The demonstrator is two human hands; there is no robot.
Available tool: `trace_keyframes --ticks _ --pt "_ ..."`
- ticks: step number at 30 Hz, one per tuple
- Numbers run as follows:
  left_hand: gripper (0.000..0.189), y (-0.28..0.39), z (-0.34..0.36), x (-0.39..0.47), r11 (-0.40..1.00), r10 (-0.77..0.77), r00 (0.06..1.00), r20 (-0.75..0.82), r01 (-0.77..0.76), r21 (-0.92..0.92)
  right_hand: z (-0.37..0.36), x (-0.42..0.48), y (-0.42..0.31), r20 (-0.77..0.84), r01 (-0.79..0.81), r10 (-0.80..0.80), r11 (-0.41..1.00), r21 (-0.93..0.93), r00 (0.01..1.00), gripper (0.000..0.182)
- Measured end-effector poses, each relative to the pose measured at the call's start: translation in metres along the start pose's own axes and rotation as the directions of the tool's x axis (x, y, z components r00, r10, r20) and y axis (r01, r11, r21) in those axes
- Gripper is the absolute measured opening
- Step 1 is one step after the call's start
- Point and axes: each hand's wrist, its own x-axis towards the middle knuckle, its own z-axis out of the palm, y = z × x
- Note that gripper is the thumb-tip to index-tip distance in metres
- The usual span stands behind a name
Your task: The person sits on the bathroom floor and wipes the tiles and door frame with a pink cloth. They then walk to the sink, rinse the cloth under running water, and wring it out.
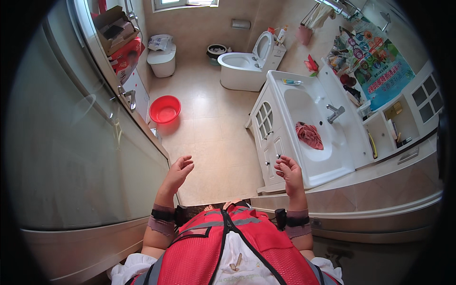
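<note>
Both of my hands are raised in front of my body, and neither holds anything. My left hand (pixel 182 169) has its fingers loosely curled and apart, above the tiled floor beside the frosted glass door (pixel 82 149). Close to the white washbasin cabinet (pixel 281 135), my right hand (pixel 289 171) hangs with its fingers spread and bent. A crumpled reddish cloth (pixel 309 135) lies in the basin (pixel 302 103), below the chrome faucet (pixel 335 113). On the basin's far rim rests a toothpaste tube (pixel 292 82). A red plastic basin (pixel 165 109) stands on the floor ahead to the left.
A white toilet (pixel 238 71) with its lid up stands at the back, next to a waste bin (pixel 216 53). At the back left is a lidded white bin (pixel 162 62). An open cardboard box (pixel 115 30) sits by the door. An open mirror cabinet (pixel 392 124) flanks the washbasin.
</note>
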Motion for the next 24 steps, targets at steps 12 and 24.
trace_keyframes --ticks 12,24 --pt "0.049 0.01 -0.042 0.084 0.999 -0.047 0.994 -0.098 0.048 0.004 0.028 0.123 0.001 0.015 0.017 -0.018 1.0 0.023 1.0 0.033" --pt "0.046 0.057 -0.042 0.271 0.987 -0.162 0.956 -0.246 0.151 -0.062 0.048 0.384 -0.035 0.14 0.006 -0.018 0.996 0.085 0.99 0.035"
